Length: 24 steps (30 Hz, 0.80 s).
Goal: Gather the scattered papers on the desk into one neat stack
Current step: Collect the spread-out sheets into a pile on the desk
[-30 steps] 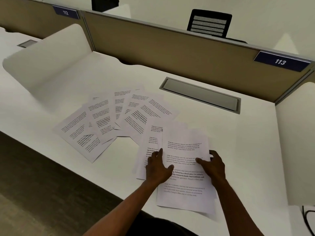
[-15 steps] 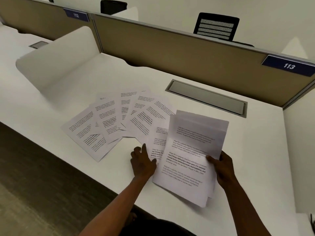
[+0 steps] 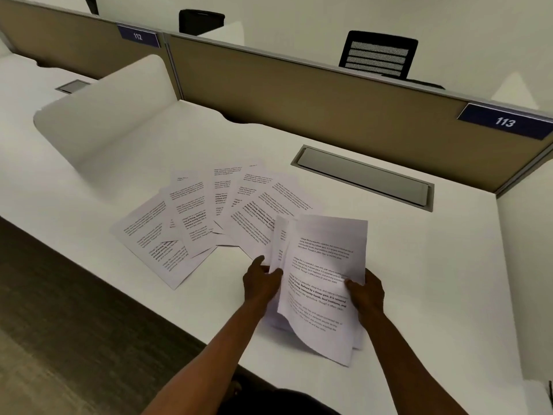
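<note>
A small bundle of printed sheets (image 3: 321, 274) is lifted off the white desk (image 3: 434, 280), tilted towards me. My right hand (image 3: 366, 292) pinches its right edge. My left hand (image 3: 261, 281) grips its left edge, where a second sheet curls up behind the top one. Several more printed papers (image 3: 209, 217) lie fanned out flat on the desk to the left, overlapping one another. The nearest fanned sheet slips under the held bundle.
A grey cable hatch (image 3: 363, 176) is set into the desk behind the papers. A tan partition (image 3: 299, 94) with labels 112 and 113 closes the back. White side dividers (image 3: 98, 115) stand left and right. The desk's front edge runs diagonally at lower left.
Both hands pressed a flat sheet on the desk; the right hand then lifted it, and the left hand has now taken hold of the left edge with another sheet.
</note>
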Each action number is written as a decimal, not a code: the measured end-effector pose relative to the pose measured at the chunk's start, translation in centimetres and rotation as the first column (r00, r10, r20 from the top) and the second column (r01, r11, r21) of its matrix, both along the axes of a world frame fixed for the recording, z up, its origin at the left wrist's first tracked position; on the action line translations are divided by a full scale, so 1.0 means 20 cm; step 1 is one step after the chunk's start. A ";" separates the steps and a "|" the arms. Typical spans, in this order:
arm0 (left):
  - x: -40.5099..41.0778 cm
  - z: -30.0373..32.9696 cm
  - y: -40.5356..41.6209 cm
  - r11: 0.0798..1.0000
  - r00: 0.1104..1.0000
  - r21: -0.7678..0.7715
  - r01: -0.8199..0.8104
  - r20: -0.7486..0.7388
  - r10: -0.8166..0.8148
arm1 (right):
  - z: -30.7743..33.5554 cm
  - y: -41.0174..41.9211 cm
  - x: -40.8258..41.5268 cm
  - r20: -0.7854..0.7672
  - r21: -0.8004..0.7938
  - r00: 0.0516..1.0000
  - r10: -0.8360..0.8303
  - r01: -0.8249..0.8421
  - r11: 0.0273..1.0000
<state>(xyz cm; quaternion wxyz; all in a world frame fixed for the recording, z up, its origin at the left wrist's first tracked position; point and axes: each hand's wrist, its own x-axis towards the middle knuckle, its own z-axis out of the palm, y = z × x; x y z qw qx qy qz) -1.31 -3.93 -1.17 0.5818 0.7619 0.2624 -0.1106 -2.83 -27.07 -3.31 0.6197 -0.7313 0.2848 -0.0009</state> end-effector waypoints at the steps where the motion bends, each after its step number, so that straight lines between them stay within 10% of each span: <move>1: 0.00 0.01 -0.01 1.000 1.000 -0.015 0.005 -0.005 -0.005 | 0.00 0.00 0.00 -0.007 0.003 1.000 -0.001 0.001 1.000; 9: -0.02 0.00 -0.07 0.887 0.968 0.387 0.253 -0.102 -0.231 | 0.00 0.01 0.00 -0.007 -0.068 1.000 0.008 -0.008 0.998; 24: 0.01 0.06 -0.06 0.982 0.984 -0.073 0.175 0.029 -0.173 | 0.00 -0.01 0.00 -0.045 0.029 0.995 0.092 -0.091 0.995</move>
